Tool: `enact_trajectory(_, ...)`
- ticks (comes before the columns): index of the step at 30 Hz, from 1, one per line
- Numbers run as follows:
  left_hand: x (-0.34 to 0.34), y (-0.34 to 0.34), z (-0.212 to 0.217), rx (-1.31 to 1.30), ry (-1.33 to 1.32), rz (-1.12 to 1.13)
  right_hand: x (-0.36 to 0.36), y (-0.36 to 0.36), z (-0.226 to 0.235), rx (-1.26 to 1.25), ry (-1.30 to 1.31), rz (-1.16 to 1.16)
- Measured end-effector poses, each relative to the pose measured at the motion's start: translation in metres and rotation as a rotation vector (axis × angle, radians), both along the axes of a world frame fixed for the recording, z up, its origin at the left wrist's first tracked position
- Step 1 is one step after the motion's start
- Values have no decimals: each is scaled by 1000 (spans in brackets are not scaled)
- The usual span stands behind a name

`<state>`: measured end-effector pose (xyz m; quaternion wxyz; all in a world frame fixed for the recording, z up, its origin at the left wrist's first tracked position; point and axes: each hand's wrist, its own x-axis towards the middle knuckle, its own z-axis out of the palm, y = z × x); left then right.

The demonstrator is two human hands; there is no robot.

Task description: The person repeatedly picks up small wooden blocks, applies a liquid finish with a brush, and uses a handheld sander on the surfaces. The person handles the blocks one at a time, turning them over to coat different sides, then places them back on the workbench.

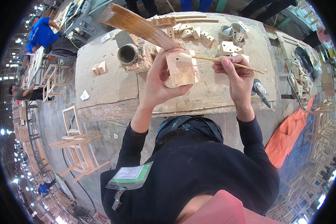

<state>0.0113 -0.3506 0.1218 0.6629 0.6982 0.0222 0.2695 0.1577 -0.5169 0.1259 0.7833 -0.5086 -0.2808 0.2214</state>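
Left hand [158,80]: fingers curled round the left edge of a pale wooden block [182,69], thumb at its lower edge, holding it up above the near half of the workbench [108,89]. A long dark wooden piece [138,26] runs up and to the left from behind the block; whether it is joined to the block or only held with it, cannot tell.

Right hand [237,76]: fingers pinched narrowly on a thin stick [220,61], pale blob on its left tip touching the block's upper face.

Orientation: stick's long axis lies nearly level, left to right, tip pointing left at the block, tail sticking out right past the knuckles. The dark piece's long axis slants far-left.

Risks, as judged:
- The blob may drip or smear off the face, since the block is held tilted.
- The block may twist in a one-sided grasp if the stick presses hard.
- The long piece overhangs far; its end could swing into the metal can [127,53] at far left.

Nearby: triangular wooden blocks [227,46] far right, power drill [261,93] at right edge.
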Motion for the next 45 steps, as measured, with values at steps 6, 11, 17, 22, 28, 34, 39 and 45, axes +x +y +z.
enact_trajectory(6, -2, -3, 3, 31, -44, -13, 2, 5, 1, 37, -40, 67)
enact_trajectory(11, -6, -4, 6, 48, -35, -21, 4, -1, -3, 26, -71, 141)
enact_trajectory(17, -7, -7, 7, 51, -16, -8, 10, -8, -1, 33, 3, 119)
enact_trajectory(22, -8, -6, 9, 76, -47, -30, 9, -6, 0, 57, -9, 40)
enact_trajectory(28, -11, -6, 11, 83, -47, -49, 2, -8, 3, 78, -55, 116)
enact_trajectory(34, -10, -6, 14, 67, -41, -46, 4, -12, 0, 38, 10, 171)
enact_trajectory(39, -5, 0, -7, -418, 62, -148, 7, -14, 2, 193, 239, 109)
enact_trajectory(45, 18, -3, -24, -1174, -164, -439, 4, -19, 2, 203, 198, 4)
